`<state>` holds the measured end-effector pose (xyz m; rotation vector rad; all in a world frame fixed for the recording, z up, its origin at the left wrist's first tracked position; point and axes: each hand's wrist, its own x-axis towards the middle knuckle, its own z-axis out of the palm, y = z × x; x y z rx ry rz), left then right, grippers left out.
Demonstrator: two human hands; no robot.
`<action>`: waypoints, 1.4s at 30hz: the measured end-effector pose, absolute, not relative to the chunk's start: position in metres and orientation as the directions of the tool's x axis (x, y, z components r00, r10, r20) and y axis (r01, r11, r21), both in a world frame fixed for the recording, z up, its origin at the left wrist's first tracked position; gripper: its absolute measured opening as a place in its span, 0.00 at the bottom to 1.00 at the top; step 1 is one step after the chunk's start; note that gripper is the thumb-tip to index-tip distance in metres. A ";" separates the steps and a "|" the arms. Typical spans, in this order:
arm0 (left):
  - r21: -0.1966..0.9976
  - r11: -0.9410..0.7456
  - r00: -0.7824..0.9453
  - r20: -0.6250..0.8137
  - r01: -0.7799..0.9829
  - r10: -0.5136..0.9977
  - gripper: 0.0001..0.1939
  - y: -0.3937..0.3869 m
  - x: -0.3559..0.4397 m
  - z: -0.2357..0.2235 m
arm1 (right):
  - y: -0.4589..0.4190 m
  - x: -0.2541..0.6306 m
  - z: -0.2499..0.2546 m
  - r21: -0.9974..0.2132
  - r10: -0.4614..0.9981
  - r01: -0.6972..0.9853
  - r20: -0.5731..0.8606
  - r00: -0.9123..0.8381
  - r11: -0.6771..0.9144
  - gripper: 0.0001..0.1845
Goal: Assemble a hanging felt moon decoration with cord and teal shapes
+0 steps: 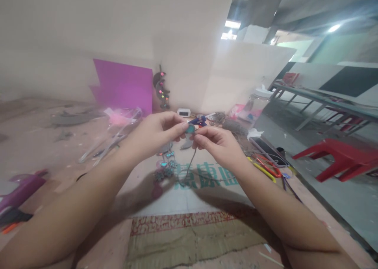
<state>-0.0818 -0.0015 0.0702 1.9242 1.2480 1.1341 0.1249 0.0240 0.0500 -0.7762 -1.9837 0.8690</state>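
Both hands meet above the middle of the table. Between thumb and fingers, my left hand (pixel 161 131) pinches a small teal round piece (pixel 190 129). Close by on its right, my right hand (pixel 217 143) is closed on a grey cord (pixel 191 163), whose end hangs toward the table. Whether the cord touches the teal piece is hidden by the fingertips. Below lies a string of grey pieces with teal and pink decorations (pixel 164 164), partly behind my left hand. A white sheet with teal lettering (pixel 203 176) is under the hands.
A purple glue gun (pixel 23 188) lies at left, scissors with orange and yellow handles (pixel 265 168) and a phone (pixel 270 151) at right. A purple sheet (pixel 126 84) and a decorated hanging strand (pixel 161 88) are behind. A clear jar (pixel 255 105) stands back right; a red stool (pixel 339 157) is beyond.
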 end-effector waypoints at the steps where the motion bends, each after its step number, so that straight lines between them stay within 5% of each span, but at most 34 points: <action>1: 0.823 -0.392 0.236 0.319 0.412 0.918 0.15 -0.001 -0.083 0.071 | 0.023 0.125 0.051 -0.780 0.756 0.207 0.445 -0.480 0.591 0.09; 11: 0.848 -0.362 0.280 0.265 0.388 0.923 0.13 0.004 -0.089 0.068 | 0.016 0.129 0.060 -0.660 0.720 0.329 0.494 -0.487 0.676 0.10; 19: 0.861 -0.348 0.312 0.238 0.372 0.920 0.13 -0.001 -0.086 0.071 | 0.014 0.133 0.057 -0.686 0.727 0.266 0.568 -0.385 0.677 0.10; 25: 0.815 -0.393 0.291 0.287 0.427 0.913 0.14 0.001 -0.084 0.065 | 0.012 0.130 0.053 -0.525 0.644 0.382 0.680 -0.349 0.761 0.06; 36: 0.685 -0.465 0.310 0.347 0.561 0.885 0.11 -0.001 -0.081 0.070 | 0.028 0.127 0.040 -0.624 0.733 0.395 0.496 -0.466 0.674 0.10; 42: 0.663 -0.393 0.289 0.268 0.637 0.919 0.09 0.003 -0.102 0.072 | 0.029 0.124 0.026 -0.810 0.774 0.354 0.181 -0.607 0.467 0.10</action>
